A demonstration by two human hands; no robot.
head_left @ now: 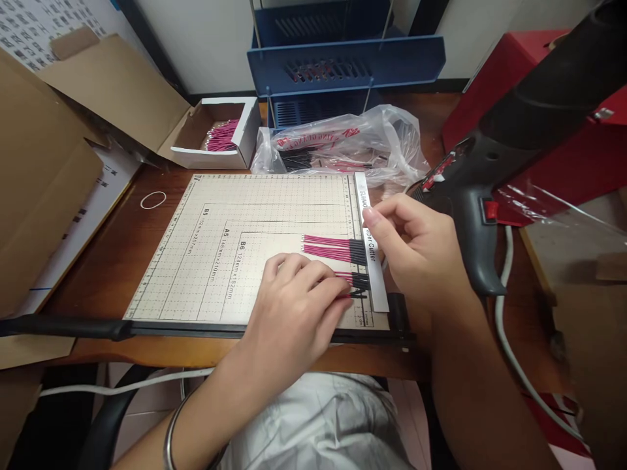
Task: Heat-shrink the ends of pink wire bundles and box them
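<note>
A row of pink wires (326,250) with black ends lies side by side on the cream board of a paper cutter (274,189). Their black ends reach a white strip (375,267) along the board's right side. My left hand (298,300) rests over the nearer wires, fingers bent and close together. Between its index finger and thumb a pink wire with a black end sticks out; the rest is hidden under the hand. My right hand (421,248) is closed in a pinch, its thumb at the white strip. Whatever those fingers hold cannot be made out.
The cutter's black handle (66,328) runs along the front left. Behind stand a white box (247,134) of pink wires, a clear plastic bag (392,134) and a blue rack (353,62). A dark heat gun (482,209) stands at right. A rubber band (153,192) lies left.
</note>
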